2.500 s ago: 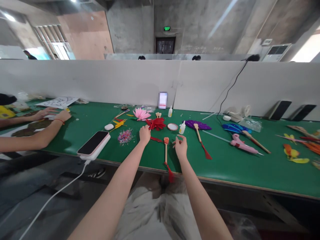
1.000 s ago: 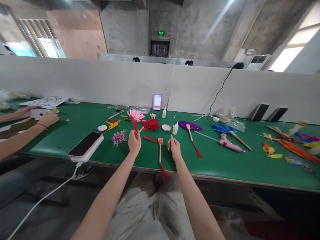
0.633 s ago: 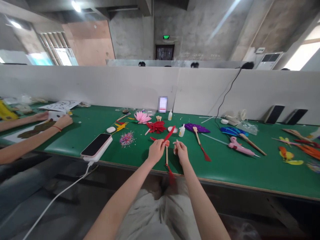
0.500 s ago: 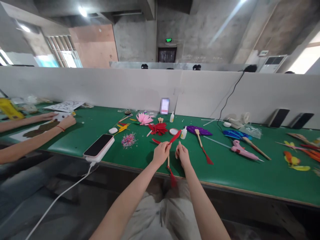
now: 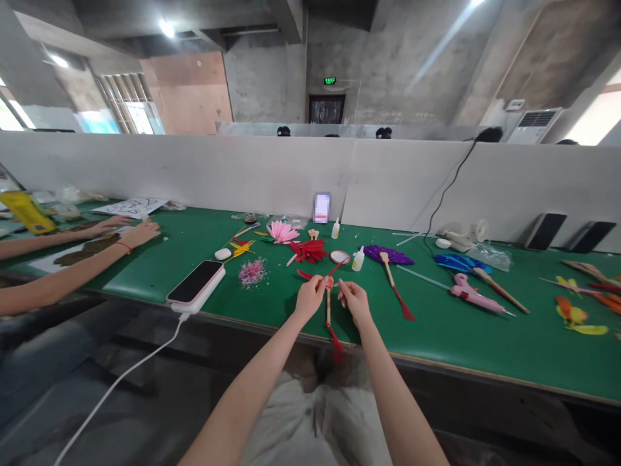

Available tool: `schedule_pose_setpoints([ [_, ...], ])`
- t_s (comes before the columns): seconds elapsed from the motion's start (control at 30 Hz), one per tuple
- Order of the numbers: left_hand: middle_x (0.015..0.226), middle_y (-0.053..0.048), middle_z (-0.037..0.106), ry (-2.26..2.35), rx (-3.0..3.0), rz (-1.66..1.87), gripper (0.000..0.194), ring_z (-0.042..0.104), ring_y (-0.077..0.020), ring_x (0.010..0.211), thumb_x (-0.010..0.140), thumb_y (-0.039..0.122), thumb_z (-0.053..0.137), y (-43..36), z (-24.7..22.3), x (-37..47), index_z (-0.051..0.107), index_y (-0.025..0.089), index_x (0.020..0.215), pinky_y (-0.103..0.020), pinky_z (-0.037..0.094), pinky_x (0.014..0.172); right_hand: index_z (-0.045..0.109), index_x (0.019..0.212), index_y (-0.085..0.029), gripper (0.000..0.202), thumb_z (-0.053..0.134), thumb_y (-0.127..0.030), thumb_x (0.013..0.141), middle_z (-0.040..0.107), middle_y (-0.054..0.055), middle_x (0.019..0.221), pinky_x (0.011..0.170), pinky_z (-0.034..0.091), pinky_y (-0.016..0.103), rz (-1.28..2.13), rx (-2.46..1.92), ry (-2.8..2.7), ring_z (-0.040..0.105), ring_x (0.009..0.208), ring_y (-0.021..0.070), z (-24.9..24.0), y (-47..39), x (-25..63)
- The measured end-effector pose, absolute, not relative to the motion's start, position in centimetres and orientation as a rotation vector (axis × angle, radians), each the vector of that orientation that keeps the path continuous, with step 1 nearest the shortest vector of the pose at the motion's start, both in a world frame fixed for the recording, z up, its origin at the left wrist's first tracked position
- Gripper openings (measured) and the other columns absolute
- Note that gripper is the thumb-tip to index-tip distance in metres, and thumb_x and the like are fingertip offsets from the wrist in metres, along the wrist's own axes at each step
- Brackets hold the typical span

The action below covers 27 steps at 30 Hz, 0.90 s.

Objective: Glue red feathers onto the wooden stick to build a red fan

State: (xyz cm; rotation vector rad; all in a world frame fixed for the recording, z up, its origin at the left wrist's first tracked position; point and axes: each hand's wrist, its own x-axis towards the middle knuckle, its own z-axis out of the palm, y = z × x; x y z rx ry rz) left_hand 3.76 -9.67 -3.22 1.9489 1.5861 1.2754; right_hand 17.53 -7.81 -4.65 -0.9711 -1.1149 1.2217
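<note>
Near the table's front edge, my left hand [image 5: 309, 298] is closed in a pinch at the base of a thin red feather [image 5: 338, 266], which points up and right. Just beneath lies a wooden handle [image 5: 328, 309] with a red tassel [image 5: 336, 346] hanging over the edge. Another red feather [image 5: 304, 275] sticks out to the left of the handle's head. My right hand [image 5: 355, 301] is close on the other side, fingertips pinched together beside the handle's head; what they hold, if anything, is too small to make out.
Ahead lie red feathers [image 5: 309, 250], a round white lid [image 5: 339, 257] and a glue bottle [image 5: 358, 259]. A purple feather fan [image 5: 388, 254] and pink glue gun [image 5: 473, 294] lie right. Left are colourful beads [image 5: 251, 272], a phone [image 5: 196, 282] and a co-worker's hands [image 5: 140, 234].
The red feather has turned and now shows a thinner side. My right fingertips have come nearer to the handle's head. The co-worker's hands have shifted slightly.
</note>
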Motion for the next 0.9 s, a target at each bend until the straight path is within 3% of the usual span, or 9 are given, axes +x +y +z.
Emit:
schedule_pose_setpoints([
  [0.23, 0.066, -0.001, 0.062, 1.551, 1.85, 1.336, 0.03, 0.057, -0.0124, 0.059, 0.086, 0.042, 0.038, -9.5, -3.3, 3.6, 0.058, 0.02, 0.081, -0.022, 0.037, 0.055, 0.06, 0.07, -0.014, 0.039, 0.074, -0.047, 0.053, 0.065, 0.004, 0.055, 0.04, 0.042, 0.022, 1.256, -0.989, -1.106, 0.054, 0.041, 0.0109, -5.3, -7.4, 17.5],
  [0.37, 0.062, 0.0, 0.061, 1.498, 1.814, 1.343, 0.029, 0.054, -0.0114, 0.055, 0.084, 0.042, 0.041, -9.5, -3.2, 3.7, 0.058, 0.019, 0.08, -0.021, 0.035, 0.053, 0.064, 0.078, -0.013, 0.041, 0.067, -0.049, 0.061, 0.058, -0.001, 0.046, 0.033, 0.033, 0.019, 1.236, -0.98, -1.127, 0.043, 0.033, 0.007, -5.1, -7.5, 17.6],
  [0.53, 0.058, 0.001, 0.059, 1.439, 1.77, 1.338, 0.034, 0.051, -0.0104, 0.051, 0.083, 0.046, 0.042, -9.5, -3.2, 3.7, 0.058, 0.017, 0.075, -0.021, 0.034, 0.051, 0.065, 0.084, -0.013, 0.041, 0.061, -0.05, 0.067, 0.038, -0.009, 0.031, 0.03, 0.025, 0.019, 1.196, -0.979, -1.141, 0.032, 0.026, 0.006, -4.7, -7.8, 17.6],
  [0.73, 0.05, 0.003, 0.053, 1.426, 1.712, 1.33, 0.035, 0.048, -0.0101, 0.048, 0.081, 0.047, 0.044, -9.1, -3.4, 3.6, 0.058, 0.016, 0.073, -0.021, 0.033, 0.05, 0.064, 0.088, -0.016, 0.046, 0.067, -0.051, 0.059, 0.06, -0.001, 0.053, 0.038, 0.039, 0.021, 1.23, -0.967, -1.158, 0.054, 0.043, 0.0115, -4.5, -7.8, 17.6],
  [0.9, 0.043, 0.004, 0.046, 1.382, 1.711, 1.27, 0.036, 0.045, -0.0098, 0.044, 0.08, 0.046, 0.045, -9.1, -3.3, 3.6, 0.06, 0.015, 0.071, -0.021, 0.032, 0.047, 0.062, 0.073, -0.016, 0.04, 0.066, -0.053, 0.062, 0.055, -0.003, 0.045, 0.035, 0.034, 0.02, 1.232, -0.998, -1.191, 0.047, 0.035, 0.0087, -4.1, -7.9, 17.3],
])
